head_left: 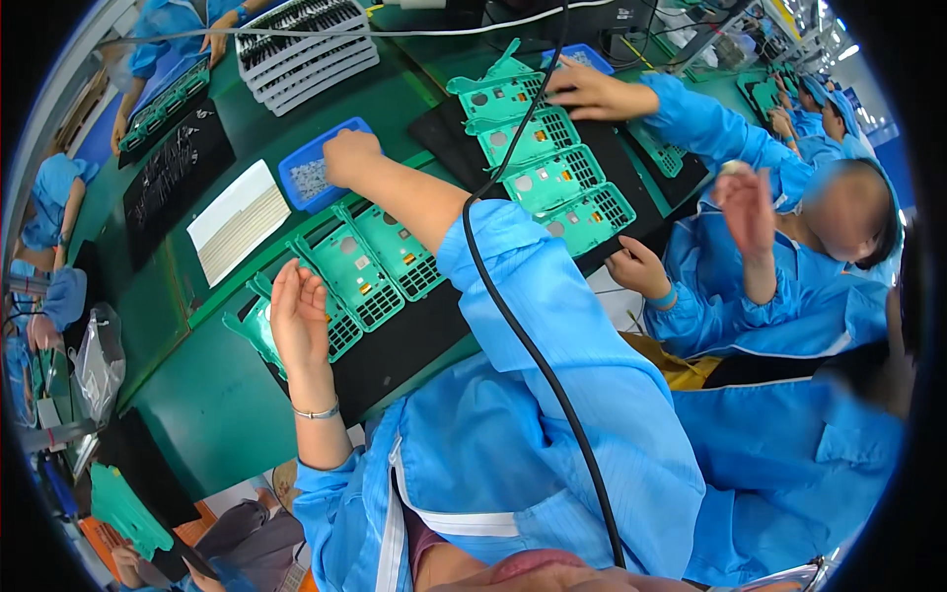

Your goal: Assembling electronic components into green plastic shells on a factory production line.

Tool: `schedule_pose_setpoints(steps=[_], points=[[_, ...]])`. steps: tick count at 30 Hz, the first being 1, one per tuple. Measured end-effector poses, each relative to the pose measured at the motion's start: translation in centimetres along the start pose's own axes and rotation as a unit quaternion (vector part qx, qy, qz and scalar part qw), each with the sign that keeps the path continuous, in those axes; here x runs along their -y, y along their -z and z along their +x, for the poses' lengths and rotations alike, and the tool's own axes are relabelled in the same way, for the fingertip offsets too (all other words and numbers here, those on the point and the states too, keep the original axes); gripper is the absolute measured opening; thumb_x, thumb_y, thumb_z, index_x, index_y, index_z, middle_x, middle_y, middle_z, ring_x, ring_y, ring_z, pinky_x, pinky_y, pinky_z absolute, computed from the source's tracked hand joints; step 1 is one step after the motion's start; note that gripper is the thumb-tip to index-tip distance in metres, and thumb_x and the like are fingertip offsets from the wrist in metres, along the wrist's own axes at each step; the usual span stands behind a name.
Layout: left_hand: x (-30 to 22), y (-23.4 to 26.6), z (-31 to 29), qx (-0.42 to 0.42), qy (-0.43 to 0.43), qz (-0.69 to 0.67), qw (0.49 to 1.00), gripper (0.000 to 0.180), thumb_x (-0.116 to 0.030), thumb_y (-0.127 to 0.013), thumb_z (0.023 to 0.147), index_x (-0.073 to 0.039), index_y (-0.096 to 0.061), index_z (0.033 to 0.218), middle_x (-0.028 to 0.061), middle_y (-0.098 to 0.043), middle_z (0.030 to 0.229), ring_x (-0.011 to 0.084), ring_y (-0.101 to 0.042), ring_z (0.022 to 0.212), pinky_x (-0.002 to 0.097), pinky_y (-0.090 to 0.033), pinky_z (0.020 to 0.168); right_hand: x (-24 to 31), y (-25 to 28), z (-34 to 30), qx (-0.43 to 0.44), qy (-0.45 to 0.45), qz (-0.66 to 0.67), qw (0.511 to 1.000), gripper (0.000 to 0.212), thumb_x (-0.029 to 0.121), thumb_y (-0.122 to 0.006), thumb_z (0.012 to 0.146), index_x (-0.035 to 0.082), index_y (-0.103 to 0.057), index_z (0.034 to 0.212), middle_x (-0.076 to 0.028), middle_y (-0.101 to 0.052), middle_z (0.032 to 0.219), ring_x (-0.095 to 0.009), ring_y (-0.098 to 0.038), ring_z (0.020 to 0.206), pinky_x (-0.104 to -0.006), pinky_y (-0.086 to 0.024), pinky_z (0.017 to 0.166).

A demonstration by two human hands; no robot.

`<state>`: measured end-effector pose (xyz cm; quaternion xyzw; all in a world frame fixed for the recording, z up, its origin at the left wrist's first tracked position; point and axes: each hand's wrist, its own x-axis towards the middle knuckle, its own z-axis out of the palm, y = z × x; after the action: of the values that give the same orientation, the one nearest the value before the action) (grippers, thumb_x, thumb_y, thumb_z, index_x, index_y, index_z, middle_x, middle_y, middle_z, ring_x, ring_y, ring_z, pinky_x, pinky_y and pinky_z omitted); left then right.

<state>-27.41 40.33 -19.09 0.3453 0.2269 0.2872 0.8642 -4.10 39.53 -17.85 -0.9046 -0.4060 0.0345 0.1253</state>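
My right hand [352, 158] reaches across to a blue tray [304, 150] of small clear parts. Its fingers are bent down at the tray's right side, closed, and their tips are hidden. My left hand [299, 311] is raised palm side up over the left end of a row of green plastic housings, fingers loosely extended, nothing visible in them. One housing [347, 268] lies just right of it, with a grille at its near end. Another housing [397, 242] lies beside that, partly under my right forearm. A third housing [258, 331] is partly covered by my left hand.
A white ridged sheet [237, 225] lies beyond my left hand. Stacked white trays [304, 54] stand at the back. To the right, a co-worker's hand [592, 91] touches another row of green housings [555, 183]. A black cable [523, 345] hangs across the view.
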Motion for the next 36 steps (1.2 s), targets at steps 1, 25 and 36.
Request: schedule_pose_setpoints(steps=[1, 25, 36], points=[[0.0, -0.2, -0.2, 0.000, -0.001, 0.002, 1.000, 0.022, -0.014, -0.051, 0.089, -0.001, -0.052, 0.107, 0.0047, -0.058, 0.088, 0.0124, -0.057, 0.078, 0.0230, -0.048, 0.069, 0.3, 0.3, 0.2, -0.001, 0.007, -0.001, 1.000, 0.024, 0.014, -0.057, 0.070, 0.006, -0.067, 0.091, -0.016, -0.064, 0.090, -0.029, -0.061, 0.087, -0.0383, -0.050, 0.077], [0.1, 1.8, -0.3, -0.005, -0.015, -0.029, 0.999, 0.022, -0.013, -0.051, 0.088, -0.001, -0.053, 0.108, 0.0040, -0.059, 0.089, 0.0122, -0.058, 0.078, 0.0243, -0.048, 0.072, -0.7, -0.6, 2.3, -0.001, 0.065, -0.004, 0.998, 0.018, 0.011, -0.059, 0.066, 0.003, -0.066, 0.080, -0.017, -0.064, 0.086, -0.031, -0.062, 0.083, -0.0388, -0.052, 0.072], [-0.2, 2.0, 0.2, -0.030, -0.016, -0.076, 0.997, 0.023, -0.012, -0.052, 0.088, -0.001, -0.051, 0.108, 0.0058, -0.059, 0.091, 0.0151, -0.059, 0.084, 0.0248, -0.049, 0.072, -0.4, 0.3, 1.9, -0.072, 0.110, 0.164, 0.978, 0.014, 0.013, -0.057, 0.066, 0.006, -0.066, 0.074, -0.017, -0.063, 0.078, -0.033, -0.061, 0.078, -0.0403, -0.050, 0.069]])
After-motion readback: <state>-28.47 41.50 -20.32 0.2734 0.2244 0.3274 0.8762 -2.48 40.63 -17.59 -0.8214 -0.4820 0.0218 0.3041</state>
